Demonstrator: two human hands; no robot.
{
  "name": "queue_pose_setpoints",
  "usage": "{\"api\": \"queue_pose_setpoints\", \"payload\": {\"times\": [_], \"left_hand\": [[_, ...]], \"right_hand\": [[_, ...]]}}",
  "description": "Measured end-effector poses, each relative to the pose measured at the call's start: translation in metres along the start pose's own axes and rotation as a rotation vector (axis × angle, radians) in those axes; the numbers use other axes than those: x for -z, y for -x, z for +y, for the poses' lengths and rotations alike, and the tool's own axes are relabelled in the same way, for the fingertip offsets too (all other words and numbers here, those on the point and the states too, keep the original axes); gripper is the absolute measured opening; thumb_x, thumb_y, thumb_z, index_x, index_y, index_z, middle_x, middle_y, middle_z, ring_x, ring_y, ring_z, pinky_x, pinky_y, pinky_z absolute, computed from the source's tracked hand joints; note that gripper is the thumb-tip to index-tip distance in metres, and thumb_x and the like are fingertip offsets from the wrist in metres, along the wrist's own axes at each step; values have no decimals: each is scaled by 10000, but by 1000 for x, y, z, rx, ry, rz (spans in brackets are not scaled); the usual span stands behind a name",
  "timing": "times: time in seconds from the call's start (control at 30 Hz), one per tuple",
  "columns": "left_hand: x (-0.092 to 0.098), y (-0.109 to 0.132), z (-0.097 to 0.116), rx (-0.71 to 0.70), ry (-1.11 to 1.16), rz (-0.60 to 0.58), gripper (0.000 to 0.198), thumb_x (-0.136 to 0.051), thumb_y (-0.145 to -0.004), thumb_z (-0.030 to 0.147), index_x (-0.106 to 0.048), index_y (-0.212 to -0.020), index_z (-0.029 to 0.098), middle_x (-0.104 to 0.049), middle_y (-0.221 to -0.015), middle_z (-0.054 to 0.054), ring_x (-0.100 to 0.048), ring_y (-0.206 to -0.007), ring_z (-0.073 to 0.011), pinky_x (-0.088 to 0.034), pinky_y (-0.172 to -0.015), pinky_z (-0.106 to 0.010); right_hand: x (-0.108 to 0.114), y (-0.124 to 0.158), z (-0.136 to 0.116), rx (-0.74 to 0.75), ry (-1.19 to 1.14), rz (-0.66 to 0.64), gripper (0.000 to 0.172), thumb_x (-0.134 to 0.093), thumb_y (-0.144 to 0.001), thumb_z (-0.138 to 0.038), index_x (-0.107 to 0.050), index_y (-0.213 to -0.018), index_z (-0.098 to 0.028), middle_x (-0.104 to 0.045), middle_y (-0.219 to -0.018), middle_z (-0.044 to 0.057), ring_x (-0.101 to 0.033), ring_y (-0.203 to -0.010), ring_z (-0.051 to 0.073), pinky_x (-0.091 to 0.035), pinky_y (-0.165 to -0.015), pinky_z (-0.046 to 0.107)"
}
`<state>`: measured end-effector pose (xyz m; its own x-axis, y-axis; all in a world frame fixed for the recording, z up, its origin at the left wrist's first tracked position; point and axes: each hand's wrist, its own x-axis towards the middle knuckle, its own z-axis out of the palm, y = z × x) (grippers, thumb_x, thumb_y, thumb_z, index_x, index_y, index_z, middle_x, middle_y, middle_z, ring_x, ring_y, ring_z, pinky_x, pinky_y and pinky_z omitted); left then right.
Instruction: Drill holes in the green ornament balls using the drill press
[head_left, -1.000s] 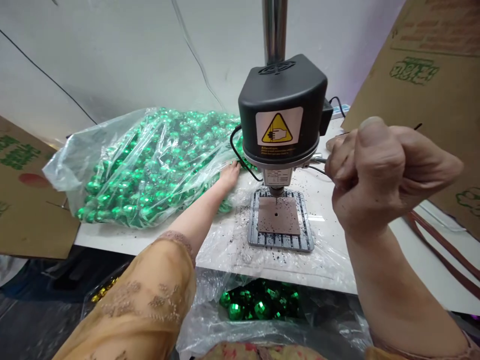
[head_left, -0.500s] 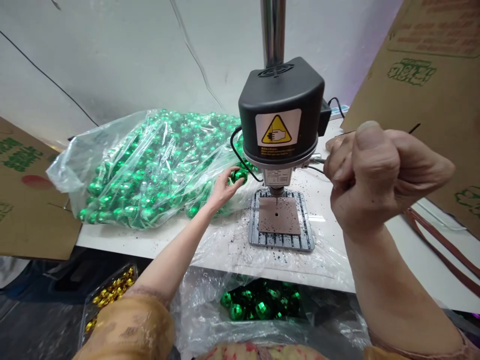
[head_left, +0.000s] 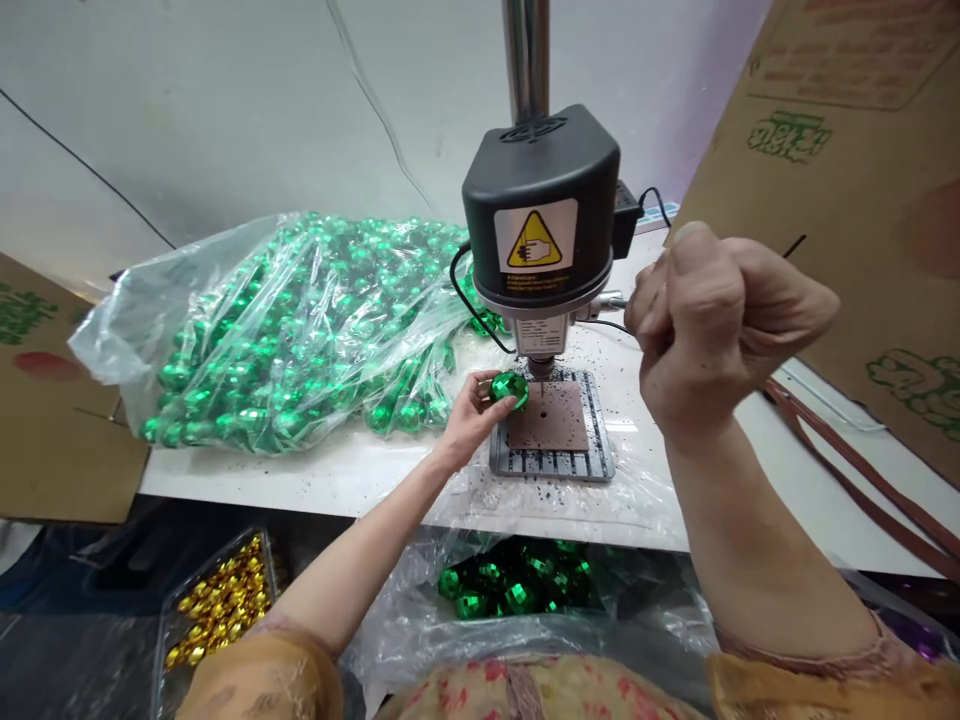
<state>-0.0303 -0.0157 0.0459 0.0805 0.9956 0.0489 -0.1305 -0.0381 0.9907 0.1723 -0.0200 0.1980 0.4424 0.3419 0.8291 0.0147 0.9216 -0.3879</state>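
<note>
My left hand (head_left: 469, 415) pinches a shiny green faceted ball (head_left: 509, 388) and holds it at the left edge of the brown drilling plate (head_left: 547, 418), just below the bit of a small black bench drill (head_left: 541, 220). My right hand (head_left: 712, 325) is raised in a fist, closed round the drill's thin lever handle (head_left: 611, 300) at the machine's right side. A clear plastic bag (head_left: 277, 320) full of green balls lies on the white table left of the drill.
Under the table's front edge an open plastic bag holds several green balls (head_left: 510, 585). A tray of gold balls (head_left: 221, 600) sits low on the left. Cardboard sheets (head_left: 847, 190) lean at the right and left. Black drilling chips dot the table (head_left: 360, 470).
My left hand drew a green ball out of the bag and carried it right to the drill plate. The right fist stayed on the lever.
</note>
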Motion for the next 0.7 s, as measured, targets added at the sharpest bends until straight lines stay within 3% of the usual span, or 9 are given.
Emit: {"api": "queue_pose_setpoints", "payload": {"times": [0.27,0.43,0.7], "left_hand": [[-5,-6,-30,-110,-191,-117,567,-852,-831,472,-579,-1258,217,-709,-1221,-89,-661,-1167,-237,-486,-1077,-408],[-14,-8,-33,-180,-305,-147,568,-851,-822,485,-596,-1255,222,-690,-1209,-75,-656,-1150,-239,-505,-1051,-396],[-24,-4,-31,-280,-440,-88,588,-874,-780,494,-610,-1229,219,-716,-1148,-79,-696,-1068,-259,-564,-977,-428]], "right_hand": [[2,2,-2,-16,106,-52,488,-621,-960,-308,-413,-527,-223,-352,-452,-40,-336,-410,84,-274,-420,320],[4,3,-3,-14,125,-69,488,-597,-979,-343,-396,-550,-226,-351,-470,-38,-346,-420,79,-290,-429,316],[6,6,-1,-22,148,-68,461,-580,-977,-396,-446,-565,-238,-364,-502,-22,-348,-442,114,-309,-473,366]]}}
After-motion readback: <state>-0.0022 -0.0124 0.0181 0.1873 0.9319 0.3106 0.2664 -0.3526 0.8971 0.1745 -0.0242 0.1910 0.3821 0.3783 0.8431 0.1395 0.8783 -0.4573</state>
